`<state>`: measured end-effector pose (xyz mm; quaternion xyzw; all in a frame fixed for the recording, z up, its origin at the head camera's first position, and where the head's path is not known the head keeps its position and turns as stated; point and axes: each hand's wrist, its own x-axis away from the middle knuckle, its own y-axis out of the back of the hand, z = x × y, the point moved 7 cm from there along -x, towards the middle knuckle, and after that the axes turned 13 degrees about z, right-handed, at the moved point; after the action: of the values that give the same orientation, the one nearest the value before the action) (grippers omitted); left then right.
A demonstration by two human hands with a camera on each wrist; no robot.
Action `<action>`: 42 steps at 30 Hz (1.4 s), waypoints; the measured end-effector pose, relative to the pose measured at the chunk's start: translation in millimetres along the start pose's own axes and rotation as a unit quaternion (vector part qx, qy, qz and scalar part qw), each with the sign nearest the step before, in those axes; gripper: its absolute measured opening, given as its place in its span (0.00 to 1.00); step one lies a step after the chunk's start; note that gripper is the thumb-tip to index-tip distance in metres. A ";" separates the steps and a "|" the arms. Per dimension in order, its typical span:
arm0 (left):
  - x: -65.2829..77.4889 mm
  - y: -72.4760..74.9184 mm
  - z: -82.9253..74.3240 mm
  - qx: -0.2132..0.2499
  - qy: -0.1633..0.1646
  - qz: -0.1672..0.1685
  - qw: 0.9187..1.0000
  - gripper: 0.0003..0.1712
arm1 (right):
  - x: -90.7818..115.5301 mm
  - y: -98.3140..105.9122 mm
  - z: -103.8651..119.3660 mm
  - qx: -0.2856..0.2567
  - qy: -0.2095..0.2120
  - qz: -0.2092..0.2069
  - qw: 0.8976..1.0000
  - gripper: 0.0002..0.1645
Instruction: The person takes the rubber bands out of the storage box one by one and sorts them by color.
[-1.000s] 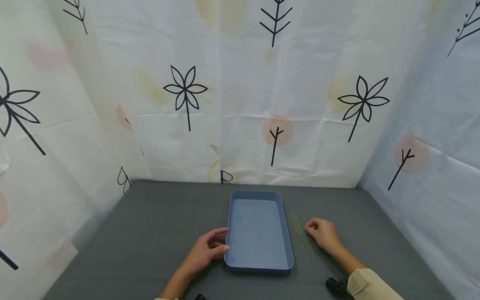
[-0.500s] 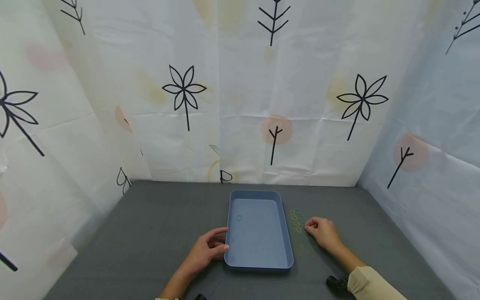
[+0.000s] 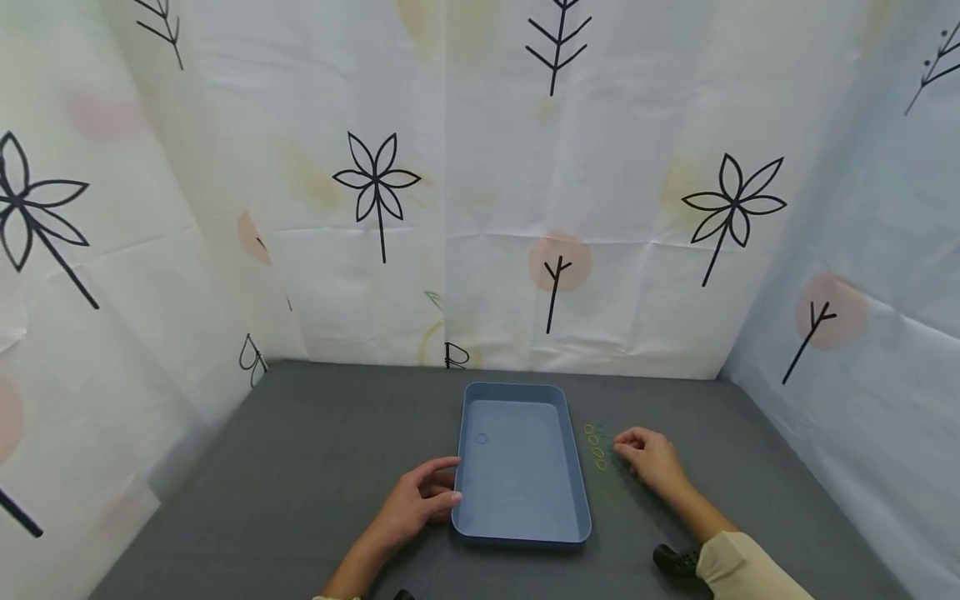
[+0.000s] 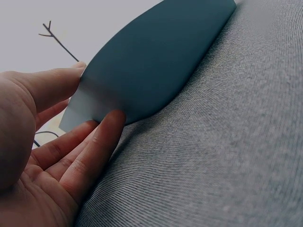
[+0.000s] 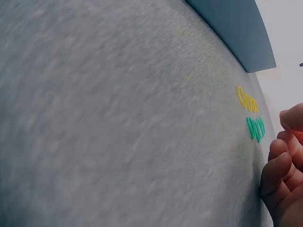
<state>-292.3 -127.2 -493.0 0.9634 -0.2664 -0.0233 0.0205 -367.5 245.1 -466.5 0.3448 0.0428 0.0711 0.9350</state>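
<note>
A blue rectangular tray [image 3: 525, 500] stands on the grey cloth. My left hand [image 3: 408, 508] rests against its left side; in the left wrist view, fingertips [image 4: 113, 118] touch the outer wall [image 4: 151, 61] and another tip meets the rim. Right of the tray lie several small yellow rings [image 5: 247, 100] and green rings [image 5: 255, 128] in two rows. Just beside the green row, my right hand [image 3: 654, 462] hovers low with thumb and forefinger tips together and the other fingers curled. Whether a ring sits between those tips is hidden. One small greenish ring [image 3: 482, 438] lies inside the tray.
Grey cloth [image 3: 345, 425] covers the table. White patterned sheets [image 3: 487, 183] hang behind it and at both sides. A black wrist device [image 3: 675, 561] sits by the right sleeve [image 3: 746, 567].
My right hand has risen slightly from beside the near end of the green row, its fingertips still together. The left hand stays on the tray. The head view has shifted a little.
</note>
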 end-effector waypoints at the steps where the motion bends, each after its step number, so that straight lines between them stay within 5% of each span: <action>1: -0.3 -0.5 0.0 0.002 0.000 0.001 1.000 0.32 | -0.6 -0.1 -0.4 -0.009 -0.005 0.000 1.000 0.03; 13: -2.0 -3.2 0.8 0.002 0.005 -0.001 1.000 0.32 | -13.4 -5.4 16.9 -0.138 0.028 -0.019 0.990 0.08; 42: -0.8 -1.4 -1.3 -0.001 0.016 -0.009 1.000 0.33 | -57.0 -28.7 83.0 -0.226 0.061 0.008 0.972 0.12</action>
<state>-292.2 -125.5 -491.8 0.9659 -0.2574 -0.0084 0.0255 -410.1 161.3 -420.4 0.1202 0.0796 0.1073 0.9837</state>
